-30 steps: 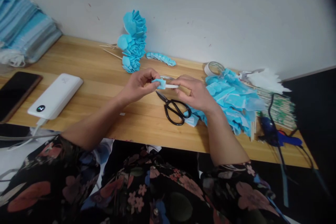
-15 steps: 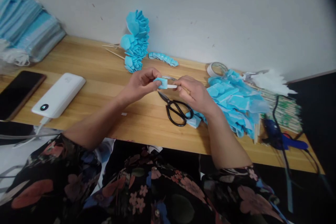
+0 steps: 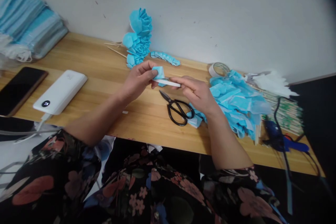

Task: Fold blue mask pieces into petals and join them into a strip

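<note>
Here, just beyond one pair of black-handled metal scissors [image 3: 172,102], pinching one light-blue fabric piece [image 3: 159,72] in closed left hand [image 3: 140,78], one narrow white strip [image 3: 169,83] in closed right hand [image 3: 197,92]; farther beyond them, three layered blue flowers [image 3: 138,43].

The hands [image 3: 139,79] hold a blue piece [image 3: 158,72] and white strip [image 3: 170,83].
</note>
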Motion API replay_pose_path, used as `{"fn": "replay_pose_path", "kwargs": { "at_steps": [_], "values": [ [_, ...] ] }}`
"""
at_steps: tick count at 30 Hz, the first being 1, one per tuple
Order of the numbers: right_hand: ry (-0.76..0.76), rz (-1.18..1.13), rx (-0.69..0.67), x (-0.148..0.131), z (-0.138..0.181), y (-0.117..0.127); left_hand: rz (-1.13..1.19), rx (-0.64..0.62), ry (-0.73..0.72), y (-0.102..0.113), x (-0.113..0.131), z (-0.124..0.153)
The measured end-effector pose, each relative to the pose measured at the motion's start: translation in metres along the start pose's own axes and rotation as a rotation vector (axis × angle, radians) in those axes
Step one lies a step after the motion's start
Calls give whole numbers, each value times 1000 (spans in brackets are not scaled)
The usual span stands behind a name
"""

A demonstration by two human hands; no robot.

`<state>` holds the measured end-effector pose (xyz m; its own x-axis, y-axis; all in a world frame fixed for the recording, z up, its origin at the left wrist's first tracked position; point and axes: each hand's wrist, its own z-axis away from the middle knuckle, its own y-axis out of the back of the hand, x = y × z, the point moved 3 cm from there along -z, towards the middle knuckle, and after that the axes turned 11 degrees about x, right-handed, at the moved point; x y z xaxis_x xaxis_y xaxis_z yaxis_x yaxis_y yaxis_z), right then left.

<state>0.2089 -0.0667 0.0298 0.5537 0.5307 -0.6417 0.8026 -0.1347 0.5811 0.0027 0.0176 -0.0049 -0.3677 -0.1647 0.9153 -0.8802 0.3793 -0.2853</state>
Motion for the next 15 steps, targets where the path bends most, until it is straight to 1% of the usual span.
{"fn": "replay_pose_path", "kwargs": {
  "at_steps": [6,13,15],
  "values": [
    [-64,-36,19,0,-1,0,31,5,26,-2,3,0],
    [-30,19,74,-3,-3,-8,-35,-58,-27,-8,2,6],
    [-16,39,75,-3,-3,-10,-55,-59,-44,-8,4,7]
  ]
}}
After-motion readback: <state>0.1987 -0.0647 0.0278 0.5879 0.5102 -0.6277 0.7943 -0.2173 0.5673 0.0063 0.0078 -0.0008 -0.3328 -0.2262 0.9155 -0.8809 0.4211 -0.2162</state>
